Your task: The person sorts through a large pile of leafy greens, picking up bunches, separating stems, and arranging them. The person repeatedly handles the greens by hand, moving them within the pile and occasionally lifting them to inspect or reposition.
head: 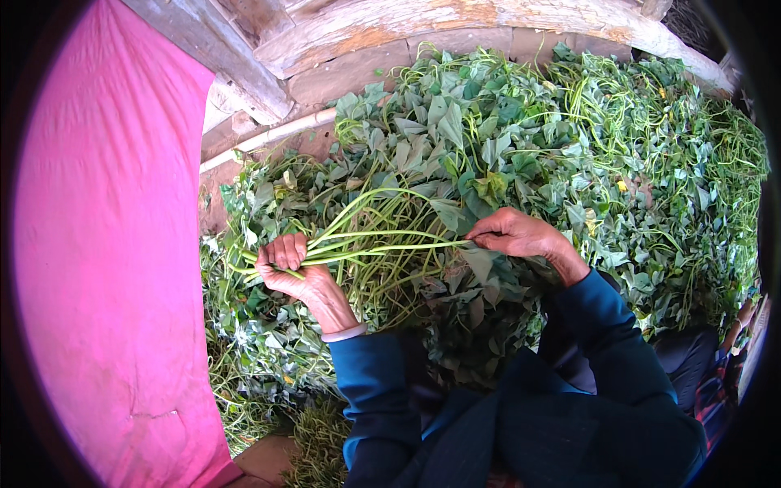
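My left hand (293,268), a pale bangle at its wrist, is closed around a small bunch of long green leaf stalks (378,249). Their cut ends stick out past the fist on the left. To the right, my right hand (521,235) pinches the far end of one stalk between thumb and fingertips, where a green leaf (482,262) hangs just below. That stalk runs nearly straight between both hands. Under them spreads a large heap of leafy vines (537,140), resembling sweet potato greens. Bare stalks (390,287) lie tangled in the heap beneath the bunch.
A pink cloth (116,244) hangs or lies along the left side. At the back are a wooden post (213,55), a rough log (451,27) and a pale pole (268,135). Another person's plaid sleeve (711,390) shows at the lower right. More stalks (317,445) lie at the bottom.
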{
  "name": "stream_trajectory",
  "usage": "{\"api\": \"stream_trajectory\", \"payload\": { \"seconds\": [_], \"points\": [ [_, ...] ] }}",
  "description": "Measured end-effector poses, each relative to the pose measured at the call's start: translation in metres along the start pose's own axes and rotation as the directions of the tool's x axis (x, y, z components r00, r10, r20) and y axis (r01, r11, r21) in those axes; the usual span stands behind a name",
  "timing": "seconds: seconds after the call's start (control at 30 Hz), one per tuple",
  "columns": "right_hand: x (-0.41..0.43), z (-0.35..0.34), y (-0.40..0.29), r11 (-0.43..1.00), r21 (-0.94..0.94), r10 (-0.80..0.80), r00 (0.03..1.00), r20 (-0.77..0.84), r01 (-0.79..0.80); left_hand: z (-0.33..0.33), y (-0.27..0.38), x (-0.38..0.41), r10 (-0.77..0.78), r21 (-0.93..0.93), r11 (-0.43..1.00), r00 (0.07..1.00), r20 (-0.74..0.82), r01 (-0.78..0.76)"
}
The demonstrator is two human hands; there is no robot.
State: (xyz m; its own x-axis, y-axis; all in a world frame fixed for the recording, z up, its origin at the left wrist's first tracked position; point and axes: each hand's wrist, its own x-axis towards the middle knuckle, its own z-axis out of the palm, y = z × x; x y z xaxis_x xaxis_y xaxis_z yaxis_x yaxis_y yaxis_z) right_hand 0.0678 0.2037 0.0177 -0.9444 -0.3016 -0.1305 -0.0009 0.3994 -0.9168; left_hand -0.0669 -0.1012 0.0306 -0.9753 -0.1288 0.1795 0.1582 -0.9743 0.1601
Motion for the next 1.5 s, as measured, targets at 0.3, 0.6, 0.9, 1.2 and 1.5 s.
{"api": "stream_trajectory", "payload": {
  "seconds": [0.3,0.6,0.9,1.2,1.5],
  "points": [
    [-0.008,-0.014,0.0,0.995,-0.093,0.012,0.996,-0.085,-0.02,0.007,0.005,0.0,0.004,-0.083,0.997,0.995,0.097,0.004],
    [-0.011,-0.015,-0.005,0.927,-0.361,-0.176,0.968,-0.178,0.103,0.022,0.002,-0.005,0.035,0.156,0.986,0.986,0.163,-0.061],
    [-0.013,-0.007,-0.005,0.787,-0.595,-0.338,0.921,-0.193,0.164,0.026,-0.002,-0.006,0.035,0.145,0.988,0.987,0.159,-0.058],
    [0.01,-0.028,0.001,0.961,0.276,0.251,0.48,-0.84,-0.02,0.016,-0.025,-0.01,-0.148,-0.133,0.975,0.966,0.211,0.179],
    [0.003,0.012,-0.012,0.973,-0.157,-0.222,0.855,-0.469,0.167,0.001,-0.016,-0.004,-0.123,-0.225,0.965,0.989,0.079,0.138]
  ]
}}
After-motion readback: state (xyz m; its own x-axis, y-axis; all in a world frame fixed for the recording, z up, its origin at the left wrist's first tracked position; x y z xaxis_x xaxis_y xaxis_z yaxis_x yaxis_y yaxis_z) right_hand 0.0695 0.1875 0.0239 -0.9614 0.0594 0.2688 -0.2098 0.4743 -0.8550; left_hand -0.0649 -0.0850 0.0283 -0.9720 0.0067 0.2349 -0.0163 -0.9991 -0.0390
